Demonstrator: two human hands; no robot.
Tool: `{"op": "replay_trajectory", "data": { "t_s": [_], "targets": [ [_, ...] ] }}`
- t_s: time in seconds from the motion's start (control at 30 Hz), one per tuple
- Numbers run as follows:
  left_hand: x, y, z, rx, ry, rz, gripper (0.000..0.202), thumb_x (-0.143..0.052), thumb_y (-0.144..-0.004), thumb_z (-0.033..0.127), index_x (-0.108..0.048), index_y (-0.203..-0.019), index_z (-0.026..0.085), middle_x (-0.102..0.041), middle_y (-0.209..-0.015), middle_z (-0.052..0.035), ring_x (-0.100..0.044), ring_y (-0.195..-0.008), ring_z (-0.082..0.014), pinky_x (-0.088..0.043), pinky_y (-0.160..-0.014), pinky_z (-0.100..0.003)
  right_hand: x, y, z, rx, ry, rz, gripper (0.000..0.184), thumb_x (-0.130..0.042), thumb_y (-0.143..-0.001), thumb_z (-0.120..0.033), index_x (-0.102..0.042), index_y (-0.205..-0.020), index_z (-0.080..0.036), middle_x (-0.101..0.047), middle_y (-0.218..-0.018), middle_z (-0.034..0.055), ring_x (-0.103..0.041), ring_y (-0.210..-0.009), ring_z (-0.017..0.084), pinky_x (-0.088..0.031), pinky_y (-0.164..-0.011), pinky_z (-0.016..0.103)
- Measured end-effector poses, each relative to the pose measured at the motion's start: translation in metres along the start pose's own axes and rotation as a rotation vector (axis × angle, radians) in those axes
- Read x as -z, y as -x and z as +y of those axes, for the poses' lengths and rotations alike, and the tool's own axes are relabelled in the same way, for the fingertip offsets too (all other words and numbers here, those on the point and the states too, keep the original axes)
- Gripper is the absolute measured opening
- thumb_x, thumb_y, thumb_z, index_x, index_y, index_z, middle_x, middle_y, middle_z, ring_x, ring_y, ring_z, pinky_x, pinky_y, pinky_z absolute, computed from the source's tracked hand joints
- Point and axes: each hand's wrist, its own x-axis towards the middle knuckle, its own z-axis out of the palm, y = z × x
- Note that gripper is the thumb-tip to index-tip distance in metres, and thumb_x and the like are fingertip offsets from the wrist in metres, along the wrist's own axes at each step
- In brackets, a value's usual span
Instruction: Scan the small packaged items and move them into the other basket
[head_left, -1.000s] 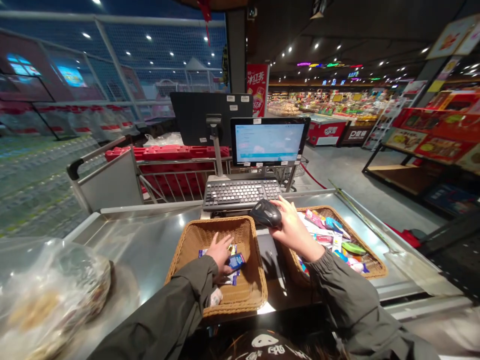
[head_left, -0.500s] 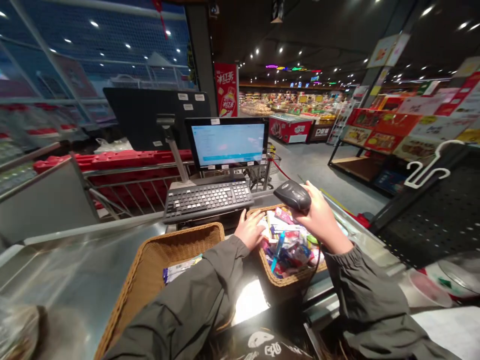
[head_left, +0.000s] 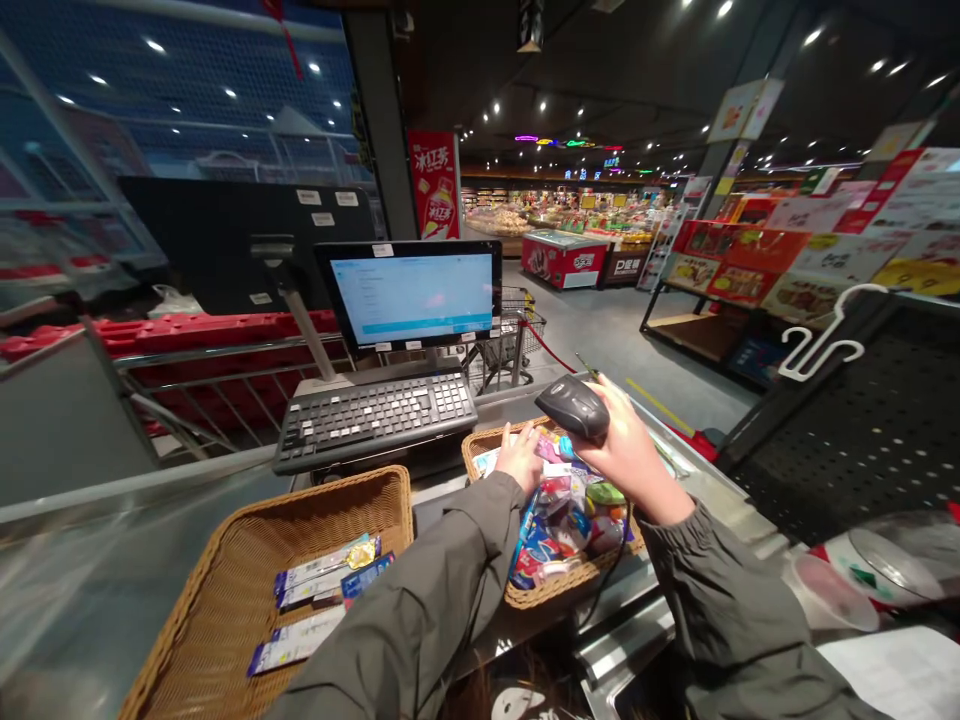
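My right hand (head_left: 627, 448) grips a black handheld barcode scanner (head_left: 574, 405) above the right wicker basket (head_left: 551, 592). A cable hangs down in front of that basket. Colourful small snack packets (head_left: 559, 525) fill it. My left hand (head_left: 520, 458) reaches over its left side, fingers apart among the packets; the fingertips' contact is partly hidden. To the left stands a second, larger wicker basket (head_left: 217, 570). Inside it lie several slim packets (head_left: 296, 640) in white, blue and purple, partly covered by my left sleeve.
Behind the baskets are a black keyboard (head_left: 379, 412), a lit monitor (head_left: 420, 295) and another screen's back (head_left: 232, 245). A metal counter (head_left: 67, 580) extends left. On the right are a white hanger (head_left: 821, 340) on a dark perforated panel (head_left: 862, 450) and a plastic tub (head_left: 832, 595).
My left hand has moved from the right basket's left rim farther over its packets. The view has shifted, showing more packets in the left basket. The scanner stays in my right hand.
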Motion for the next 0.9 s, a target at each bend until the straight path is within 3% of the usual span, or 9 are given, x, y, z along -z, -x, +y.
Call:
{"op": "replay_trajectory", "data": {
  "t_s": [0.13, 0.23, 0.43, 0.57, 0.73, 0.9],
  "targets": [
    [-0.005, -0.008, 0.006, 0.052, -0.001, -0.009, 0.020, -0.055, -0.084, 0.021, -0.075, -0.088, 0.019, -0.036, -0.156, -0.0094, -0.021, -0.148, -0.0315, -0.008, -0.117, -0.067, -0.005, -0.004, 0.002, -0.017, -0.002, -0.025, 0.057, -0.059, -0.068, -0.024, -0.052, -0.124, -0.017, -0.054, -0.137, 0.0165, -0.031, -0.143, 0.041, -0.025, -0.114, 0.065],
    [-0.004, -0.010, 0.008, 0.058, -0.005, -0.006, 0.024, -0.054, -0.083, 0.022, -0.075, -0.094, 0.017, -0.042, -0.153, -0.0117, -0.025, -0.146, -0.0328, -0.013, -0.117, -0.068, -0.007, -0.006, 0.000, -0.025, -0.007, -0.037, 0.058, -0.058, -0.068, -0.024, -0.051, -0.125, -0.018, -0.055, -0.137, 0.0161, -0.030, -0.143, 0.040, -0.025, -0.114, 0.065],
    [0.012, -0.005, 0.002, -0.034, -0.022, 0.043, 0.027, -0.055, -0.080, 0.020, -0.073, -0.099, 0.019, -0.048, -0.148, -0.0095, -0.029, -0.145, -0.0296, -0.009, -0.119, -0.065, -0.008, -0.006, -0.003, -0.026, -0.018, -0.007, 0.057, -0.059, -0.068, -0.025, -0.051, -0.125, -0.018, -0.055, -0.136, 0.0161, -0.031, -0.143, 0.040, -0.024, -0.114, 0.066],
    [0.041, 0.008, -0.019, -0.097, -0.113, 0.192, 0.022, -0.053, -0.082, 0.017, -0.073, -0.090, 0.020, -0.044, -0.152, -0.0059, -0.028, -0.145, -0.0287, -0.005, -0.118, -0.068, -0.008, -0.006, -0.006, -0.011, -0.009, 0.004, 0.058, -0.059, -0.070, -0.025, -0.050, -0.126, -0.017, -0.055, -0.135, 0.0163, -0.032, -0.142, 0.039, -0.027, -0.114, 0.064],
    [0.088, 0.036, -0.057, -0.096, -0.251, 0.378, 0.015, -0.058, -0.081, 0.020, -0.070, -0.072, 0.018, -0.045, -0.151, -0.0078, -0.030, -0.145, -0.0309, 0.004, -0.118, -0.068, -0.012, -0.010, -0.019, 0.016, -0.006, 0.017, 0.055, -0.060, -0.073, -0.029, -0.052, -0.126, -0.018, -0.054, -0.136, 0.0163, -0.031, -0.143, 0.039, -0.026, -0.114, 0.064],
    [0.135, 0.073, -0.087, -0.042, -0.331, 0.463, 0.015, -0.061, -0.081, 0.023, -0.067, -0.068, 0.019, -0.041, -0.153, -0.0064, -0.031, -0.145, -0.0327, 0.012, -0.118, -0.063, -0.022, -0.018, -0.041, 0.054, -0.012, 0.022, 0.056, -0.060, -0.072, -0.027, -0.052, -0.127, -0.019, -0.053, -0.137, 0.0162, -0.029, -0.143, 0.040, -0.024, -0.113, 0.067]
  ]
}}
